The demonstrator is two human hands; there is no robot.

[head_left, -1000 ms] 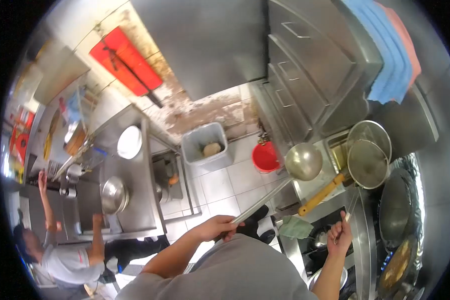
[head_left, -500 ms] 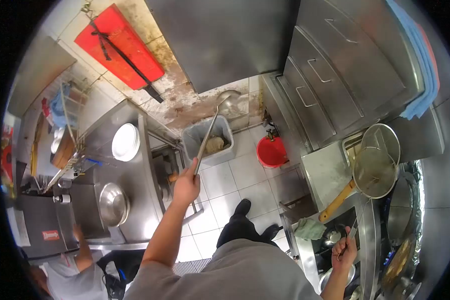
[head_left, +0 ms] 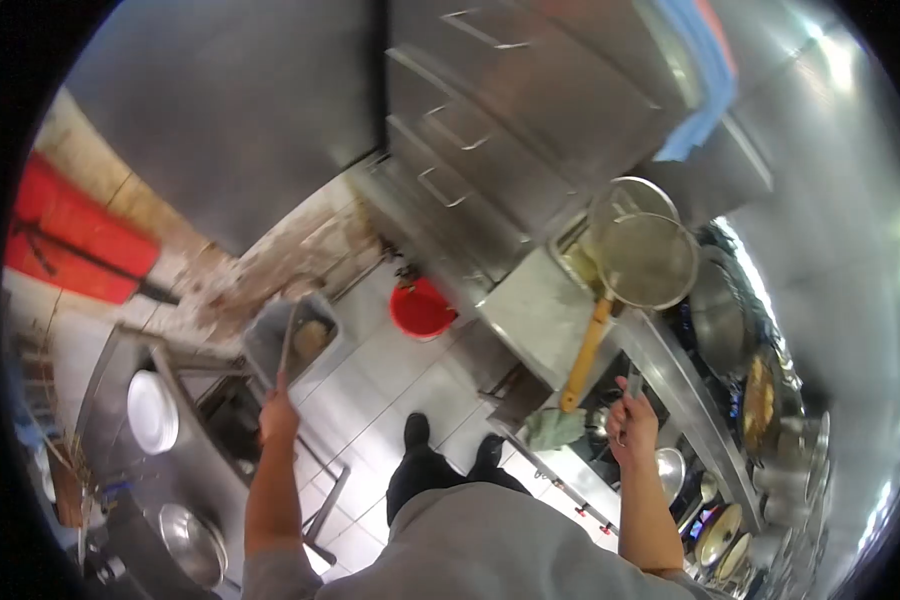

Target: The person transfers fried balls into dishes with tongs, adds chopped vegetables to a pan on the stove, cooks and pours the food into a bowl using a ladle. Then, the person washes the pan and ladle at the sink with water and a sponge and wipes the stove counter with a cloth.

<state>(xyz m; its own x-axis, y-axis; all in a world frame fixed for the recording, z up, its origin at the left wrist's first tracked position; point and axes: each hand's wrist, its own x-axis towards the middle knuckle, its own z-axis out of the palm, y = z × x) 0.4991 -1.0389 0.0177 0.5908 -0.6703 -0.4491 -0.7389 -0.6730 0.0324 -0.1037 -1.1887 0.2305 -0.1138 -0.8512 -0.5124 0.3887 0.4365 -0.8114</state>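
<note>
My left hand (head_left: 279, 418) is closed around the shaft of a long metal ladle (head_left: 288, 345), which reaches over a grey bin (head_left: 335, 345). The ladle's bowl is blurred and hard to make out against the wall. Something pale lies inside the bin. Over the stove edge, my right hand (head_left: 631, 430) grips a flat metal handle (head_left: 635, 380) that points toward the mesh strainers; which head it joins is unclear. Two round strainers overlap there, the front mesh strainer (head_left: 650, 262) beside a wooden handle (head_left: 587, 355). A green cloth (head_left: 554, 428) lies left of that hand.
A red bucket (head_left: 420, 308) stands on the tiled floor. Steel drawers (head_left: 470, 150) rise ahead. At left, a steel counter (head_left: 120, 380) holds white plates (head_left: 152, 411) and metal bowls (head_left: 190, 545). Several pans and a wok (head_left: 725, 320) line the stove at right.
My view has turned to the right, so the surroundings sit further left. The ladle has come lower and looks shorter over the bin. Both hands keep their grip.
</note>
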